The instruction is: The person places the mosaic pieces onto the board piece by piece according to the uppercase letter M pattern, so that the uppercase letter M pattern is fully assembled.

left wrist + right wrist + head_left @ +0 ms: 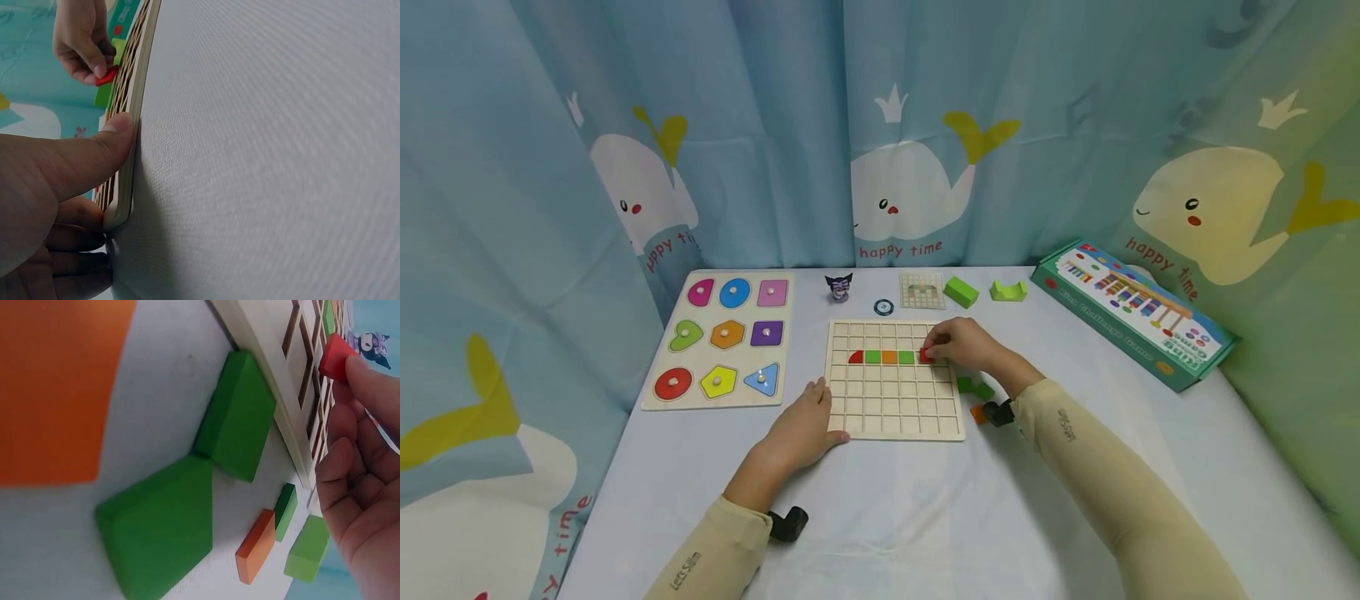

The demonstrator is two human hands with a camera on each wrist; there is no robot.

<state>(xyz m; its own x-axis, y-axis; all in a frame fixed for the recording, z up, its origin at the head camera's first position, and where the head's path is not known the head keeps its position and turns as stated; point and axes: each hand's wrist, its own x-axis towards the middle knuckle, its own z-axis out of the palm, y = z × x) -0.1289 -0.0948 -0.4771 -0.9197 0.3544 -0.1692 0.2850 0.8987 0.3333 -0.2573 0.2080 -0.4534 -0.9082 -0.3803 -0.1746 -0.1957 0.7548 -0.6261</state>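
Observation:
A wooden grid board point(895, 408) lies flat on the white-covered table. One of its rows holds a red quarter-round piece point(857, 357), a green tile point(872, 357), an orange tile point(890, 357) and another green tile point(906, 357). At that row's right end, my right hand point(966, 344) pinches a red piece point(336, 357) between thumb and finger; whether it touches the board cannot be told. My left hand point(801, 425) rests at the board's near left corner, thumb point(106, 147) along the near edge and fingers straight along the left side.
Loose green tiles point(169, 525) and orange tiles point(255, 547) lie right of the board. Behind it are a pattern card point(922, 291), a round token point(883, 307), a small figurine point(839, 288) and green blocks point(961, 292). A shape puzzle point(718, 404) stands left, a game box point(1135, 312) right.

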